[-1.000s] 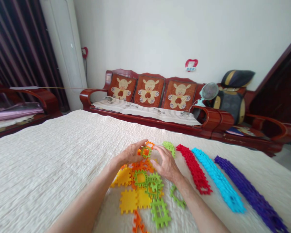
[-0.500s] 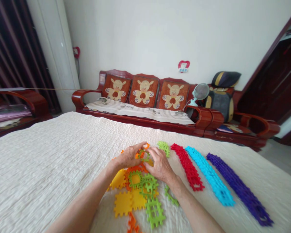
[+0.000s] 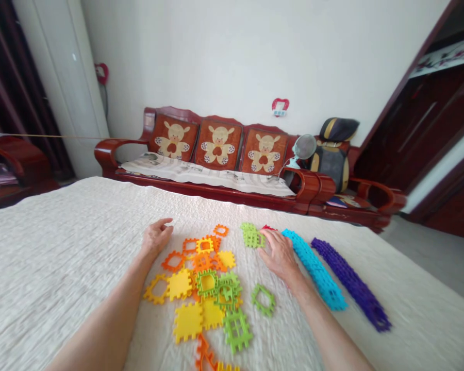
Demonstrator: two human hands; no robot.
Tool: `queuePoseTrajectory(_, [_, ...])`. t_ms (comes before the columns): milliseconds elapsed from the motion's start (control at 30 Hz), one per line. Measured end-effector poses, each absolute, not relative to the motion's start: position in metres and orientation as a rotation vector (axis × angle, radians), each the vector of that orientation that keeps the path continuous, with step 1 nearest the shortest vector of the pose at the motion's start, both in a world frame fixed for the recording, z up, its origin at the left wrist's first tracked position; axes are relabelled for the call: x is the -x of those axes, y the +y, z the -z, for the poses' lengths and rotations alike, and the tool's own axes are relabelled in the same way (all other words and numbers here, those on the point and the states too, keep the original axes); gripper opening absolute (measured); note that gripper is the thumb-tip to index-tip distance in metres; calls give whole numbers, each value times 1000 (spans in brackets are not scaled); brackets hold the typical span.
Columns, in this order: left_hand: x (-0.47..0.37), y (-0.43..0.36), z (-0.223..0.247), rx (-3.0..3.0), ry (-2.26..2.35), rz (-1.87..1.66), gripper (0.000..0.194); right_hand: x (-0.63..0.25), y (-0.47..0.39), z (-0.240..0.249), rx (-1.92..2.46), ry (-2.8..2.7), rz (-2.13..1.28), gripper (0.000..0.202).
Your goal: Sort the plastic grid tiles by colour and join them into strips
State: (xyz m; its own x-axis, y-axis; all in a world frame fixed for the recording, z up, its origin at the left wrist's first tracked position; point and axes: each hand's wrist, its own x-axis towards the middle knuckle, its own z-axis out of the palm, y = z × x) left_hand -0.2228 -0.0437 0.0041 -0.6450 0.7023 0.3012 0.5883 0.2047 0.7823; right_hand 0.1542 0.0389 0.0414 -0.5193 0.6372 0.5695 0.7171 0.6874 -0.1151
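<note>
My right hand [image 3: 279, 253] is at the small row of overlapping green interlocking plastic tiles [image 3: 249, 232]. Its thumb and fingers close around the edge of a green window-lattice tile [image 3: 254, 238] there. Left of the pile, my left hand [image 3: 157, 238] is held over the cover, fingers apart, with nothing in it. Between the hands lie loose notched tiles: yellow squares [image 3: 188, 322], orange frames [image 3: 174, 262], and a green window tile [image 3: 237, 330]. A green ring-like frame [image 3: 263, 300] rests alone below my right hand.
A light quilted cover [image 3: 81, 247] spreads under everything. To the right lie a blue strip of joined tiles [image 3: 317, 270] and a purple strip [image 3: 351, 283]. The red strip [image 3: 269, 228] is mostly hidden behind my right hand. A wooden sofa [image 3: 209, 191] stands beyond.
My hands have parted from above the pile. The right hand has carried a green tile right to the green row; the left has moved left and let go. The view has turned slightly right.
</note>
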Motion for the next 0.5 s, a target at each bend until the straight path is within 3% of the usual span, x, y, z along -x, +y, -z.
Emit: queuePoseTrajectory(500, [216,-44,-4,-1366,2418,-1218,43,-142,25,-35,1040,-2322,294,49])
